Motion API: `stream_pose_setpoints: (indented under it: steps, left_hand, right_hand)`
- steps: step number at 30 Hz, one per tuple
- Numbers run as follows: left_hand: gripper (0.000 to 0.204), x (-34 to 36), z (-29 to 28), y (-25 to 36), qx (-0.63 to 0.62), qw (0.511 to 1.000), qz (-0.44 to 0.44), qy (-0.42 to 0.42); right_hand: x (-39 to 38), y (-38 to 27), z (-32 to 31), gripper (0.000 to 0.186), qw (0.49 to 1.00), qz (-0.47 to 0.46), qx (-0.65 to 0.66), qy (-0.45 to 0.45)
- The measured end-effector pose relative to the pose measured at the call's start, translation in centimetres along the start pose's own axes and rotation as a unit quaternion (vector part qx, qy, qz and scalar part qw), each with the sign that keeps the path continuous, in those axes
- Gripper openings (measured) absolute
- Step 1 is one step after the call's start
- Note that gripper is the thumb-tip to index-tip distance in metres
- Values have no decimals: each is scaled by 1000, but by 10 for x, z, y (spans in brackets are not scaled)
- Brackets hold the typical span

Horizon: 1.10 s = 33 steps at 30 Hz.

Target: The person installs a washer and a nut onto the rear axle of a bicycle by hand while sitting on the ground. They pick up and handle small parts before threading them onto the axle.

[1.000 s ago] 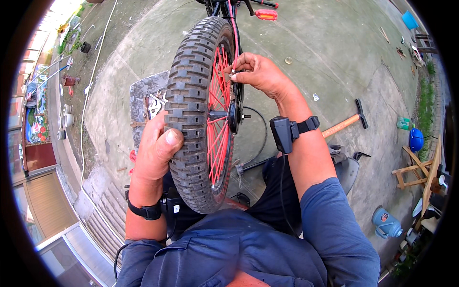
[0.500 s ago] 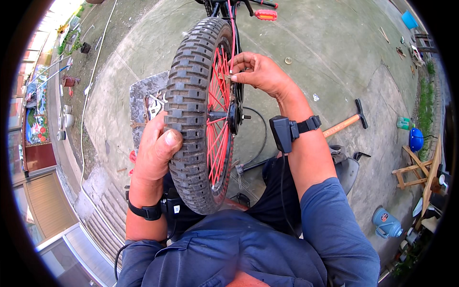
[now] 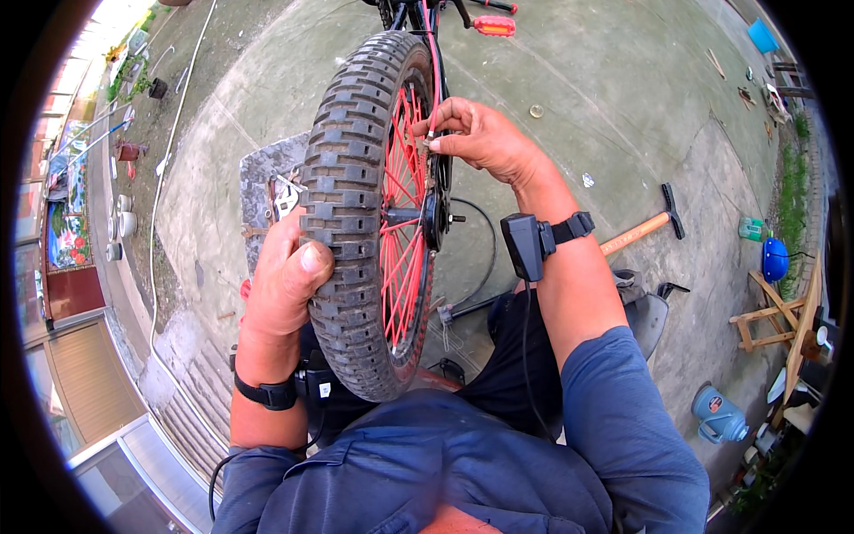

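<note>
Left hand (image 3: pixel 283 283) on tire (image 3: pixel 345 182); right (image 3: pixel 480 141) apparently pinching cable (image 3: pixel 436 80).

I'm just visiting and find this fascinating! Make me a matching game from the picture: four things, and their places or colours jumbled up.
Things:
1. left hand
2. right hand
3. spokes
4. jug

Places or colours:
A. grey-blue, toward the lower right
B. at the lower end of the pinkish-red cable
C. on the black tyre
D. red

Pairs: 1-C, 2-B, 3-D, 4-A

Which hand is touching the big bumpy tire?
The left hand, pressed against the black tire; the right hand is at the pink cable instead.
</note>
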<state>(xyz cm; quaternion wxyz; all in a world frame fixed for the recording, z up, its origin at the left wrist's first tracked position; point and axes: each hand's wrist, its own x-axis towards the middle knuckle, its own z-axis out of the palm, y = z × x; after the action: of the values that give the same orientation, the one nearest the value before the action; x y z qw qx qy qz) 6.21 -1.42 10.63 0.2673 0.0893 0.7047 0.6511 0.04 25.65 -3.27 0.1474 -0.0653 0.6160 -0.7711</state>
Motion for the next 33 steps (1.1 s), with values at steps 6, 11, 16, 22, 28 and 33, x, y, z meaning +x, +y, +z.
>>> stream_pose_setpoints:
  steps: [6,11,16,22,28,33]
  left_hand:
    - [95,0,-1,0,-7,1000,-15,3]
    - [95,1,-2,-2,-10,1000,-14,-15]
    - [96,-2,1,-2,-18,1000,-15,-3]
    - [98,-1,0,-1,-19,1000,-19,-12]
    - [98,-1,0,-4,-24,1000,-11,-2]
    - [96,0,-3,-5,-18,1000,-8,-12]
  right_hand:
    - [1,3,1,23,1000,-9,13,-9]
    - [6,6,-5,21,999,-16,11,-41]
    - [7,3,-4,20,999,13,-10,-47]
    - [8,3,-5,21,998,10,-8,-56]
    - [8,-2,-1,23,998,28,-47,-44]
    - [10,-2,-4,25,996,10,-87,-29]
